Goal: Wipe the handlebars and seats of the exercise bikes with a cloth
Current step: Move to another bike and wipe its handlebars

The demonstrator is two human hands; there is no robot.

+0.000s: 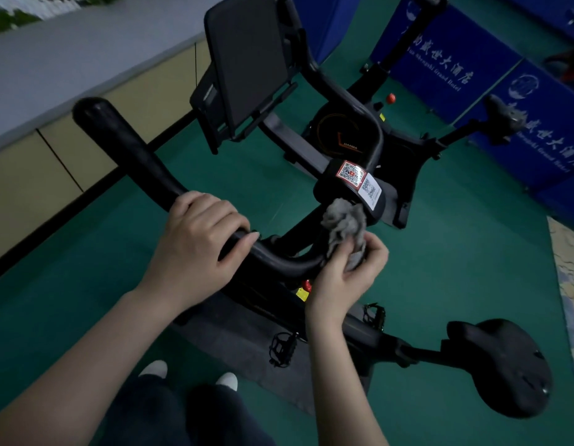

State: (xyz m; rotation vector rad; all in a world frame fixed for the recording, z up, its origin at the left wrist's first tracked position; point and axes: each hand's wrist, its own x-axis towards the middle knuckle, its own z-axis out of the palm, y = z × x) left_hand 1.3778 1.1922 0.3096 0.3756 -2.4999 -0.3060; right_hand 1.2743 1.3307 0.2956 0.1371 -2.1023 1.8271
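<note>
At the centre of the frame, over green rubbery flooring point(440, 252), the left hand point(195, 239) grips the black curved handlebar point(128, 149); the right hand point(343, 278) clutches a crumpled grey cloth point(343, 220) against it. Blue printed banners point(446, 59) stand upper right.

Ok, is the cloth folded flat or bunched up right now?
Bunched up. The grey cloth sits crumpled in the right hand, pressed against the handlebar near its centre, with loose folds sticking up above the fingers.

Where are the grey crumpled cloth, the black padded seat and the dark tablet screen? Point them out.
grey crumpled cloth point(343, 220), head view, on its bunched upper folds.
black padded seat point(508, 365), head view, on its top surface.
dark tablet screen point(247, 59), head view, on the screen's middle.
</note>
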